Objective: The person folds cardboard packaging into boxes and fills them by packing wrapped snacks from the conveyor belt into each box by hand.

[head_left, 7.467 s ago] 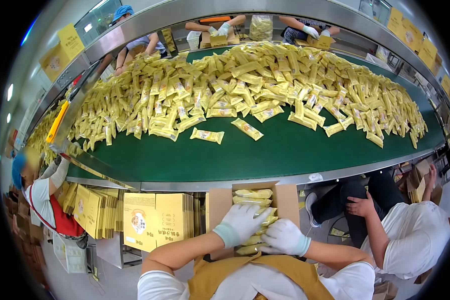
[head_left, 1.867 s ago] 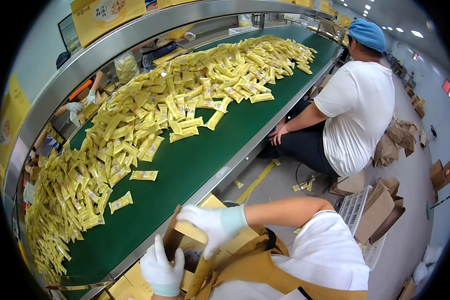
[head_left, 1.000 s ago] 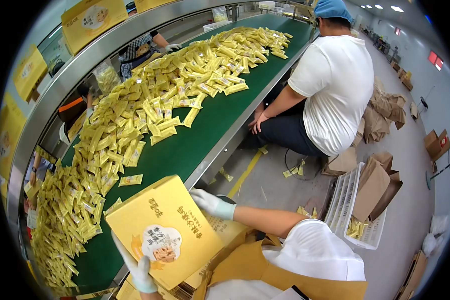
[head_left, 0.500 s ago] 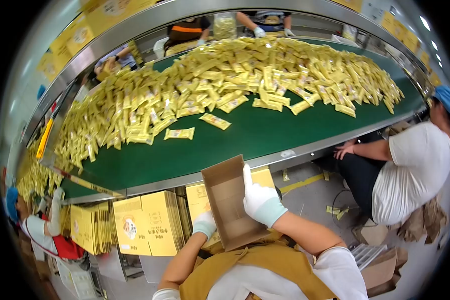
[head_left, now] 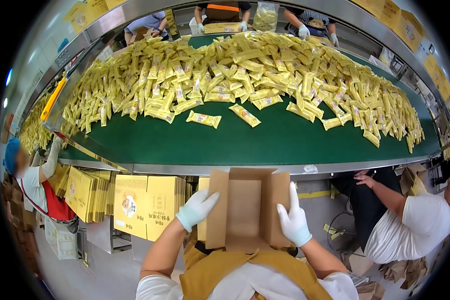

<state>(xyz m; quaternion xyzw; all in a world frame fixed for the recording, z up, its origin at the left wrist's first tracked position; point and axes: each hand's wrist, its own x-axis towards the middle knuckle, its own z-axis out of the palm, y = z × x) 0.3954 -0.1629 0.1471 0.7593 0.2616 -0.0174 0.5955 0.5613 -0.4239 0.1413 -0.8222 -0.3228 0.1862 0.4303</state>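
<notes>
A brown cardboard box (head_left: 243,215) is held before my body, its open top toward me and its side flaps spread outward. Its inside is bare. My left hand (head_left: 197,208), in a white glove, holds the left flap with its fingers against the outer face. On the right flap, my right hand (head_left: 293,220), also gloved, grips the edge with thumb and fingers. Beyond the box, a large heap of yellow wrapped snack packets (head_left: 225,75) lies on the green conveyor belt (head_left: 185,145). Two loose packets, one of them a single packet (head_left: 204,119), lie nearest to me.
Stacks of flat yellow cartons (head_left: 145,205) stand left of me below the belt's metal edge (head_left: 170,169). A seated person (head_left: 415,225) is at my right, and a person in a red apron (head_left: 40,185) at my left. Several people work across the belt. A yellow-handled tool (head_left: 53,100) leans at left.
The box has turned from a tilt to face me squarely, and its flaps now spread out. My left hand has moved up to the left flap, my right hand down the right one.
</notes>
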